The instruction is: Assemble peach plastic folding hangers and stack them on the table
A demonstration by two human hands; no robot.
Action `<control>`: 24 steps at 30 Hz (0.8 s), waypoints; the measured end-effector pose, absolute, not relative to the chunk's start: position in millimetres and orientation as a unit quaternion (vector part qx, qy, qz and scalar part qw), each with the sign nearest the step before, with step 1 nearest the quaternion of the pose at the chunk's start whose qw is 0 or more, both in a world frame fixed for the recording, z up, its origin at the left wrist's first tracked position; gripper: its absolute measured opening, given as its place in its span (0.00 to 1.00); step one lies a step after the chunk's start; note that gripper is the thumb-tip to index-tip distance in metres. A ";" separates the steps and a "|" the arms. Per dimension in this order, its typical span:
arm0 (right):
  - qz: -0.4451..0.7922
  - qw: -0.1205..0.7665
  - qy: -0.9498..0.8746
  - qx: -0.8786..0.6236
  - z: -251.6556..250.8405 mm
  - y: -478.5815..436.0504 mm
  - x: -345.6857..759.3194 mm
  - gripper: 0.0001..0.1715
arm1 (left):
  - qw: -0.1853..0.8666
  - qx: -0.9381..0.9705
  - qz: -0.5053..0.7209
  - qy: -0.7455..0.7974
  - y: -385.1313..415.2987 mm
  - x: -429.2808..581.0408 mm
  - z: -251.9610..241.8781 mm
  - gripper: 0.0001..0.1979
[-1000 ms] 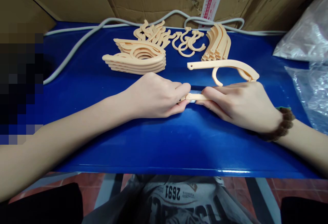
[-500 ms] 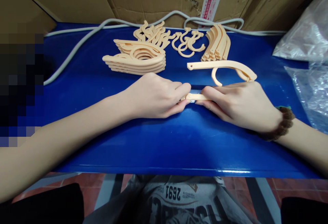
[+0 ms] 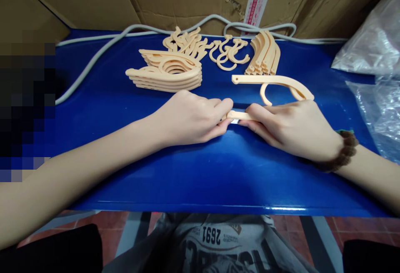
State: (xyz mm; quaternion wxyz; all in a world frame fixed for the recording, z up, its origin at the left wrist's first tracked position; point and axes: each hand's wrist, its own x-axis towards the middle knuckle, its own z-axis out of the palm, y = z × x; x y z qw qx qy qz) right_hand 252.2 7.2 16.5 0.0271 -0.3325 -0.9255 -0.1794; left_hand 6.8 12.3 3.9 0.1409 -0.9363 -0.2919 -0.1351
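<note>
My left hand and my right hand meet at the middle of the blue table, both pinched on a peach plastic hanger. A short bar of the hanger shows between my fingertips. Its long arm and hook rise behind my right hand. What my left fingers hold besides the bar is hidden.
A stack of finished peach hangers lies at the back, with loose hooks and a pile of curved arms beside it. A grey cable runs along the back edge. Cardboard stands behind, clear plastic bags at right.
Hardly anything has moved. The hanger's arm and my hands have shifted slightly, and both hands keep their pinch on the bar.
</note>
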 end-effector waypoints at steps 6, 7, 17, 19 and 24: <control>-0.168 0.087 -0.943 -0.273 16.1 13.2 255.3 0.30 | 0.130 -0.943 -0.135 -0.276 10.8 7.2 5.4 0.11; -0.162 0.091 -0.946 -0.267 16.6 13.6 255.7 0.30 | 0.121 -0.945 -0.134 -0.273 10.9 6.9 5.4 0.10; -0.182 0.183 -0.924 -0.282 28.4 13.3 257.9 0.19 | 0.108 -0.939 -0.116 -0.305 12.9 4.8 8.0 0.11; -0.201 0.204 -0.910 -0.301 31.3 15.6 258.6 0.16 | 0.106 -0.938 -0.110 -0.312 12.9 5.1 8.6 0.11; -0.209 0.242 -0.863 -0.392 34.8 27.0 263.7 0.24 | 0.107 -0.938 -0.093 -0.318 13.1 4.4 9.5 0.12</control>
